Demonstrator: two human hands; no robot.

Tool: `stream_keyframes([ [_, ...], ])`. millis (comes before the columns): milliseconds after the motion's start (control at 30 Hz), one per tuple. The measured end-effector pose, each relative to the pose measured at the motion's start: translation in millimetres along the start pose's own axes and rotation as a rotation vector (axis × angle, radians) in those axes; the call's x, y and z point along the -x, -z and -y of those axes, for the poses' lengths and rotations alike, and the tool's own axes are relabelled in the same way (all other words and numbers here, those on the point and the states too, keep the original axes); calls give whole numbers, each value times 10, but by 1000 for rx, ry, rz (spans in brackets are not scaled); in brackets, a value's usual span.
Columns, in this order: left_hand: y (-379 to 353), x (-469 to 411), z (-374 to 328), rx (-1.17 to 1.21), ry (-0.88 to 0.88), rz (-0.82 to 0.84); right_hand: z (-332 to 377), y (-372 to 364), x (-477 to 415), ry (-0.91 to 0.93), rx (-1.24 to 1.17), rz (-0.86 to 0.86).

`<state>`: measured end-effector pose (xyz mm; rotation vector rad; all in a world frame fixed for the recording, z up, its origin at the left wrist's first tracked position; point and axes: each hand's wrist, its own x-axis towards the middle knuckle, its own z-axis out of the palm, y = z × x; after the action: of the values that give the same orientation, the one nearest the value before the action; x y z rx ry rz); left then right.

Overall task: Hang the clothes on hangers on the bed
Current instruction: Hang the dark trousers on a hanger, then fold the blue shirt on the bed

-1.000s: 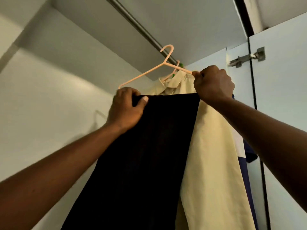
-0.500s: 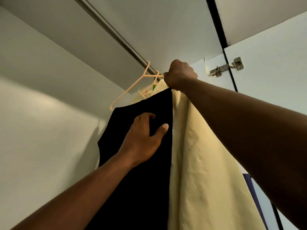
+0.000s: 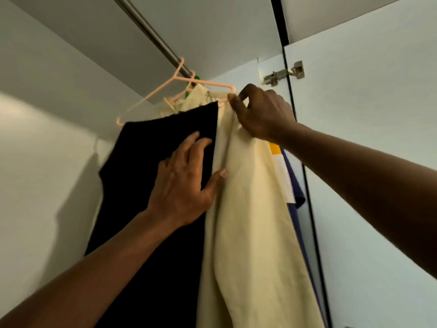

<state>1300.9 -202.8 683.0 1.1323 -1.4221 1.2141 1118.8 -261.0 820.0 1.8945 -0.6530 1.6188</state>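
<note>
A black garment [image 3: 146, 162] hangs folded over a pink hanger [image 3: 201, 82], whose hook sits at the metal rail [image 3: 146, 27] inside the wardrobe. My left hand [image 3: 184, 183] lies flat on the black cloth with straight fingers, its thumb touching the cream garment [image 3: 248, 209] that hangs just to the right. My right hand [image 3: 262, 112] is up at the pink hanger's right end, fingers curled and pinching it against the cream cloth.
A green hanger [image 3: 196, 78] shows behind the pink one on the rail. A blue, white and yellow garment [image 3: 283, 166] hangs behind the cream one. The white wardrobe door [image 3: 366, 138] with its metal hinge [image 3: 283, 73] stands at the right; a white wall is on the left.
The pink hanger rose to the rail with the black garment. My left hand let go of the garment's top edge and slid lower, lying flat. My right hand stayed at the hanger's end.
</note>
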Motion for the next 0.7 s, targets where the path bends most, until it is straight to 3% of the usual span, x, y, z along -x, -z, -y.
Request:
stream_keyframes([
  [100,-76,-55,-234,-60,-197,-55,-145,113,368,213,336,-4],
  [333,-248,227,-975,120,-247,-37,-521,632,1408,286,497,245],
  [533,-261,664,-1693,395,-146,43,-774,1437,2350,142,483,382],
  [700,-174,1248,-2468,696,-50,207,-785,2257,3311,-209,276,442],
])
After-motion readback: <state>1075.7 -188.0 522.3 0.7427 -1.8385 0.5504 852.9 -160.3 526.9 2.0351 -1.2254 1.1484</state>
